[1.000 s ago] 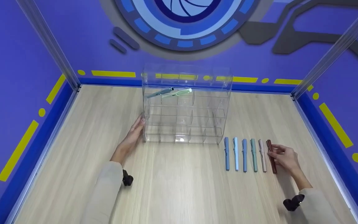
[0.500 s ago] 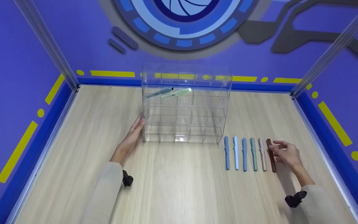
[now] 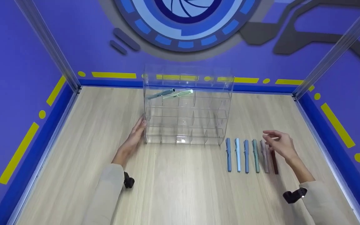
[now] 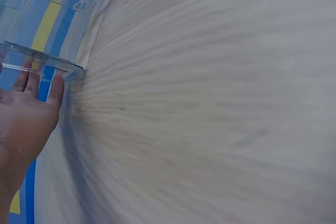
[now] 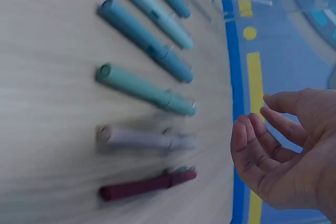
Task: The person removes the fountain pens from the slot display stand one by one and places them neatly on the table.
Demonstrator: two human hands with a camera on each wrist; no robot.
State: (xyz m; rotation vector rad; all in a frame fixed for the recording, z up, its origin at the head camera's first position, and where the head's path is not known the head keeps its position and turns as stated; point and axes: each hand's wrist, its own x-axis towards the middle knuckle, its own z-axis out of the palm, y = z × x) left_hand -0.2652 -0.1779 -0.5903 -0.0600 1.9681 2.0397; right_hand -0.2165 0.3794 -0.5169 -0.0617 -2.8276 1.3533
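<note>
A clear acrylic rack (image 3: 184, 125) with rows of compartments stands at the back middle. My left hand (image 3: 133, 137) rests on its left side, fingers fairly straight; the left wrist view shows the fingertips right at the panel edge. Inside the upper part lean a dark teal pen (image 3: 164, 93) and a pale green pen (image 3: 183, 93). My right hand (image 3: 281, 145), loosely curled and holding nothing, is above the top ends of a dark red pen (image 3: 274, 164) and a pink pen (image 3: 266, 162), partly covering both. Left of these lies a green pen (image 3: 255, 156).
Further left in the row are a blue pen (image 3: 246, 156), a light blue pen (image 3: 237, 154) and another blue pen (image 3: 228, 154), just right of the rack's front corner. Purple-blue panels (image 3: 105, 59) enclose the wooden table (image 3: 173, 181) at the back and sides.
My right hand has let go of the dark red pen, leaving it in the row, and has moved up and left over the pen tops. The left hand stays at the rack.
</note>
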